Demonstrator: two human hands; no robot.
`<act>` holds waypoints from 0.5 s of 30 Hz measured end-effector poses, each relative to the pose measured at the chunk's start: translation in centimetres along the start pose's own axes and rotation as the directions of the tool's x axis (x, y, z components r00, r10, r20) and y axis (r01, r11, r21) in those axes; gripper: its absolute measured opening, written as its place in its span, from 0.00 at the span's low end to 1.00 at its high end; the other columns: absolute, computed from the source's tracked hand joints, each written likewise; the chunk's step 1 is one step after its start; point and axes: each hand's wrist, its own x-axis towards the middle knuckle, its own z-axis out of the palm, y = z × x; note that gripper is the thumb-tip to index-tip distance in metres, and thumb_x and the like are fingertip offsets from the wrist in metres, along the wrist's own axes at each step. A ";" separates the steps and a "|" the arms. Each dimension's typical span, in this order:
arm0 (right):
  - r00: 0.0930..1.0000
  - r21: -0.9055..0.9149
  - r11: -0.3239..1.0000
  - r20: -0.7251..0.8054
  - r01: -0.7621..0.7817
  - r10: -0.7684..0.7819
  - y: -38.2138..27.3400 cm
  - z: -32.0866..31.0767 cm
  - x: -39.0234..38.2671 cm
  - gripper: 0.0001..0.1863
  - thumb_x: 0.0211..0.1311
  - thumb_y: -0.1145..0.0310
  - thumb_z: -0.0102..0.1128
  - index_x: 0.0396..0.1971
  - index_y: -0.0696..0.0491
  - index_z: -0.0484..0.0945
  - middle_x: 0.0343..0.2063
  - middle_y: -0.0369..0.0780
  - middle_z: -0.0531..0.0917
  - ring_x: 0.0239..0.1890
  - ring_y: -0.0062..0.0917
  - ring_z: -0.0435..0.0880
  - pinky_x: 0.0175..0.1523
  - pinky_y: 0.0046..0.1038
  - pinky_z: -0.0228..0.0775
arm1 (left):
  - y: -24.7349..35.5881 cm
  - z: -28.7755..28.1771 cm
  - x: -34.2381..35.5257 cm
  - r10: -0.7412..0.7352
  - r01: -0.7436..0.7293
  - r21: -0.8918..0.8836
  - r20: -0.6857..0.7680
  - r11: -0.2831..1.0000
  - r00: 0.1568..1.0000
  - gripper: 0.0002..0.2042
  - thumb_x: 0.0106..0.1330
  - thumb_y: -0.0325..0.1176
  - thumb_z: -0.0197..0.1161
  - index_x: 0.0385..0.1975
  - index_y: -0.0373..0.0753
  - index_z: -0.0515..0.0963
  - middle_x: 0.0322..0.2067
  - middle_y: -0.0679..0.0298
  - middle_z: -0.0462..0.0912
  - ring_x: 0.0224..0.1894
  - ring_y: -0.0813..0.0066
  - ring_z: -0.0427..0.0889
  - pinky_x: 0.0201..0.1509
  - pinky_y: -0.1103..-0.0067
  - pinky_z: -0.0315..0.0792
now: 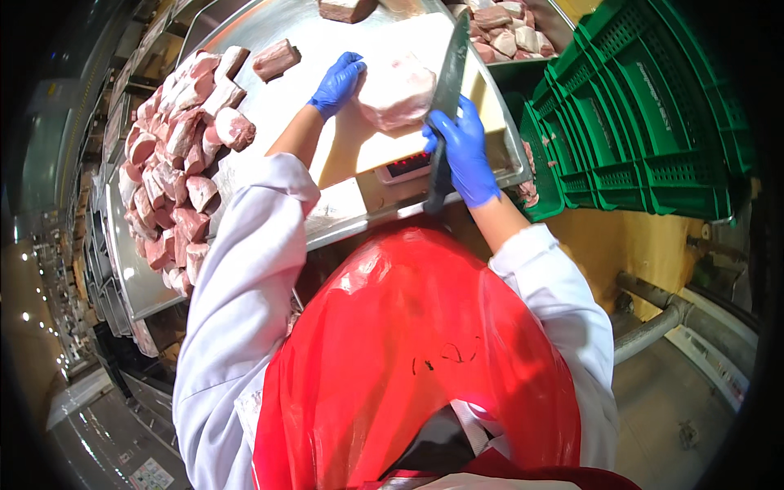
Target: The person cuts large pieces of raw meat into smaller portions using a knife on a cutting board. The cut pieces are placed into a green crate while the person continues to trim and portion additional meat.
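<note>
On a white cutting board (325, 168) lies a thick, pale pink piece of meat (396, 94). My left hand (335, 86), in a blue glove, is at its left side, fingers curled together toward it; whether they grip it is unclear. My right hand (465, 151), also blue-gloved, holds the dark handle of a long knife (451, 69), whose blade points away from me along the meat's right side. Beneath the board's near edge shows a device (390, 171) with a red display.
Many cut meat pieces (188, 155) are heaped at left on the steel table (327, 233), with loose pieces (273, 59) beyond. A tray of meat (510, 33) sits at back right. Green crates (621, 114) stand at right, above a metal pipe rail (645, 335).
</note>
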 end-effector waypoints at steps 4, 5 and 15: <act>1.000 -0.081 0.997 0.021 0.005 -0.003 0.8 3.0 6.4 0.11 0.66 0.77 0.56 0.47 0.59 0.70 0.26 0.39 0.80 0.23 0.20 0.80 0.26 0.21 0.75 | -1.7 -0.5 -4.2 -0.007 0.053 0.188 -0.239 0.981 0.971 0.14 0.69 0.40 0.54 0.41 0.32 0.71 0.30 0.52 0.80 0.33 0.65 0.79 0.43 0.70 0.75; 0.999 -0.109 0.994 0.043 0.012 -0.008 0.2 1.9 8.6 0.10 0.66 0.77 0.57 0.45 0.59 0.71 0.25 0.39 0.80 0.23 0.20 0.80 0.26 0.20 0.75 | 1.1 1.6 -6.3 -0.018 0.083 0.244 -0.258 0.966 0.966 0.19 0.69 0.45 0.56 0.41 0.31 0.71 0.32 0.46 0.81 0.34 0.56 0.79 0.46 0.65 0.74; 0.959 -0.812 0.525 0.284 0.255 -0.026 -4.7 6.1 11.8 0.29 0.61 0.68 0.58 0.62 0.62 0.66 0.26 0.45 0.85 0.23 0.26 0.84 0.31 0.28 0.78 | 2.3 1.9 -14.1 -0.010 0.021 0.059 -0.176 0.998 0.984 0.13 0.70 0.38 0.61 0.35 0.31 0.78 0.25 0.56 0.83 0.27 0.72 0.83 0.34 0.73 0.76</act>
